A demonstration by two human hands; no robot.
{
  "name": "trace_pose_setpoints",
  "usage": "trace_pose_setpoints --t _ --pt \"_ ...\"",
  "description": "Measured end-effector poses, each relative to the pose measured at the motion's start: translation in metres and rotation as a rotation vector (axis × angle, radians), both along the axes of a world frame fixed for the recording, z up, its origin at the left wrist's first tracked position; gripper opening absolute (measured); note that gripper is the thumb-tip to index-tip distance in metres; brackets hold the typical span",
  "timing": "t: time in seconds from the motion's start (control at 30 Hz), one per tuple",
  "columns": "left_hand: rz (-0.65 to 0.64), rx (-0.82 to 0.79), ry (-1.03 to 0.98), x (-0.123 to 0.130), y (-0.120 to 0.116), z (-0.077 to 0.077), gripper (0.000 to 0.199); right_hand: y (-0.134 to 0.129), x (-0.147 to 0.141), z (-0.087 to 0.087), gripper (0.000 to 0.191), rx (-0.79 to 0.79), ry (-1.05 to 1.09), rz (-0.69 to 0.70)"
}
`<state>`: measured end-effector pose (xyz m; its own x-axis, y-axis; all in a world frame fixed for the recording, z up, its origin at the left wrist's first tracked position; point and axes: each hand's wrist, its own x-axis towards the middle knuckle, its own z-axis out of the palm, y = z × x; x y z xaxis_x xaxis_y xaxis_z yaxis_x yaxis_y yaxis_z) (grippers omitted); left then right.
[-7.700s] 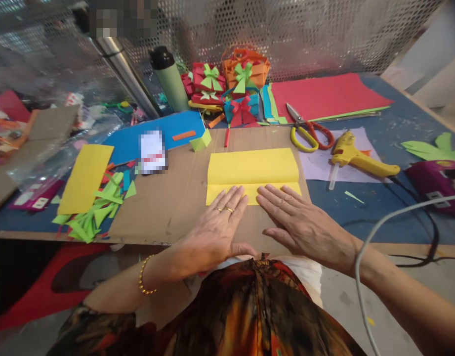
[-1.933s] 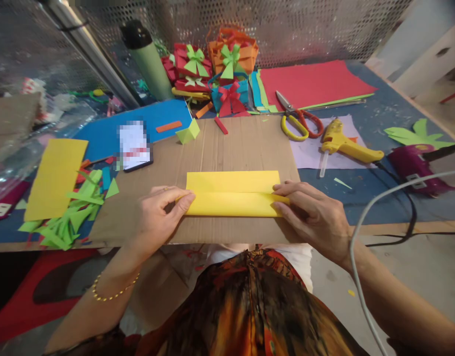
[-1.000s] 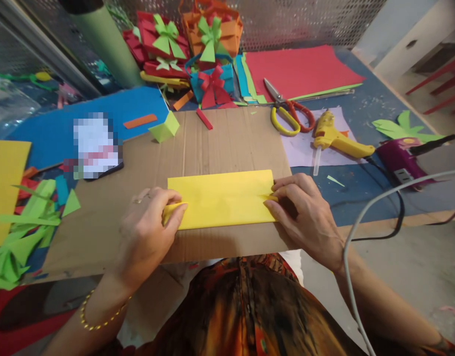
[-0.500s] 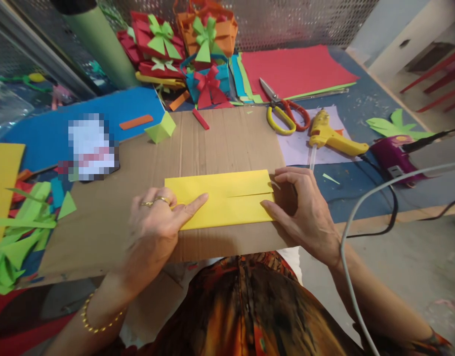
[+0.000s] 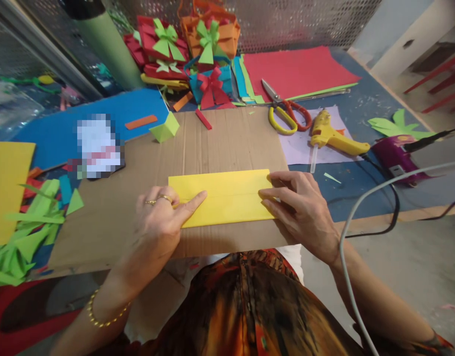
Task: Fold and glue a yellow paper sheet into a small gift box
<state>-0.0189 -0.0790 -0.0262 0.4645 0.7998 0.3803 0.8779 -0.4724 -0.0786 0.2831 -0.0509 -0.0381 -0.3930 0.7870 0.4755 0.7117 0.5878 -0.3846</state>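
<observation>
A folded sheet of yellow paper (image 5: 227, 197) lies flat on the cardboard, its two long flaps meeting along a line through the middle. My left hand (image 5: 158, 215) holds down its left end, thumb stretched across the top and the other fingers curled at the edge. At the right end, my right hand (image 5: 299, 205) has its bent fingertips and thumb on the paper around the middle line. Part of the right edge is hidden under those fingers.
Brown cardboard (image 5: 227, 143) covers the table's middle. Scissors (image 5: 282, 111), a yellow glue gun (image 5: 333, 136) and red sheets (image 5: 297, 71) are beyond. Paper gift bags (image 5: 208, 81) stand at the back. Green scraps (image 5: 38, 222) lie left; a grey cable (image 5: 346, 237) crosses my right forearm.
My right thumb and fingers have come closer together on the paper's right end. The gap between the flaps there has closed. My left hand stays pressed on the left end.
</observation>
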Motion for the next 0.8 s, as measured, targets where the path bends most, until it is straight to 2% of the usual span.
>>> trace_pose_setpoints --t 0.13,0.27,0.57,0.73,0.8 --pt "0.015 0.065 -0.018 0.001 0.002 -0.003 0.047 0.001 0.002 0.001 0.014 -0.010 -0.024 0.008" --pt "0.088 0.080 -0.035 0.002 0.003 -0.004 0.037 0.001 0.004 0.002 0.014 -0.003 -0.047 0.028" --pt "0.267 -0.164 -0.131 0.000 -0.002 -0.006 0.048 0.003 0.005 0.000 0.012 0.054 -0.053 0.053" --pt "0.296 -0.036 -0.168 0.001 -0.001 -0.016 0.049 0.003 0.007 -0.002 0.012 0.063 -0.055 0.040" --pt "0.280 -0.040 -0.176 0.000 -0.001 -0.015 0.050 0.003 0.008 -0.003 0.013 0.058 -0.057 0.040"
